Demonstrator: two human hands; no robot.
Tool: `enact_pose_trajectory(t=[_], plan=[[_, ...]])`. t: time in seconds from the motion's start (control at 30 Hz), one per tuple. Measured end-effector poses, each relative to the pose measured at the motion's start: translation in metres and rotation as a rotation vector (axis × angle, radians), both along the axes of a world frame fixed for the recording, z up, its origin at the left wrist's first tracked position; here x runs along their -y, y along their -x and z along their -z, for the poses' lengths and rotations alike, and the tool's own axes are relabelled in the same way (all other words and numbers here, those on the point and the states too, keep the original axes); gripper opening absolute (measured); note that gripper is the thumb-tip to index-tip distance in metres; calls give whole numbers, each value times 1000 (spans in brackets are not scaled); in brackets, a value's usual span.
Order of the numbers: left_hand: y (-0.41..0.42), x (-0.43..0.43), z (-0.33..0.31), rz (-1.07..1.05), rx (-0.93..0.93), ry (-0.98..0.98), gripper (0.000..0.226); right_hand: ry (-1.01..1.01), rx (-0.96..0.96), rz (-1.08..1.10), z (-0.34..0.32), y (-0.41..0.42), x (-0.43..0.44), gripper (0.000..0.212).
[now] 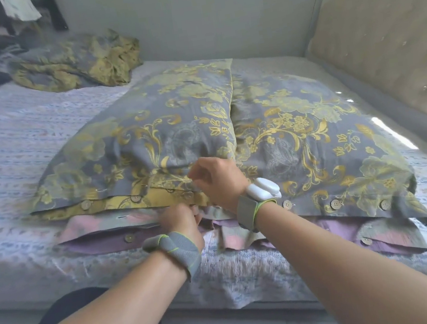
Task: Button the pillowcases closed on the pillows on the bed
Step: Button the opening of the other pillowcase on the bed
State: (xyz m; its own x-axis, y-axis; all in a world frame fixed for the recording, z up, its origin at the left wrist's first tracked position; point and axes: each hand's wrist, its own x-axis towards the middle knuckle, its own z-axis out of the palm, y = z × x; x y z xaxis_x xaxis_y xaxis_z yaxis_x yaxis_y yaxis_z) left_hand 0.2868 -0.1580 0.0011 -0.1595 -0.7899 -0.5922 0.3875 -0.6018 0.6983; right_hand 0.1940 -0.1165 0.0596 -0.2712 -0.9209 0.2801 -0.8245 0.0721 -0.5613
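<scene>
Two pillows in grey pillowcases with gold flowers lie side by side on the bed. The left pillow (148, 132) has its near hem open, showing a yellow inner flap with round buttons (86, 204). The right pillow (312, 134) has buttons (335, 204) along its near edge. Under each lies a pink and purple pillow (112, 232). My right hand (216, 180) pinches the upper hem of the left pillowcase at its right end. My left hand (181, 222) grips the flap just below it, fingers hidden in the fabric.
A crumpled cover (75, 63) of the same grey and gold fabric lies at the bed's far left. A padded beige headboard (386, 35) stands on the right, a grey wall behind. The bedsheet (13, 151) is pale and patterned. My dark trouser leg (71, 308) is below the mattress edge.
</scene>
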Motion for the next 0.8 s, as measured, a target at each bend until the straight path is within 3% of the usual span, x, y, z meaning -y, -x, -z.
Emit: enact_pose_trajectory(t=[0.13, 0.4, 0.57, 0.8], plan=[[-4, 12, 0, -40, 91, 5, 26, -66, -57, 10, 3, -4, 11, 22], [-9, 17, -2, 26, 4, -47, 22, -153, -339, 11, 9, 2, 27, 24], [-9, 16, -2, 103, -29, -27, 19, -192, -575, -22, 22, 0, 38, 34], [-8, 30, 3, 144, 3, -57, 23, -264, -659, -92, 21, 1, 52, 56]])
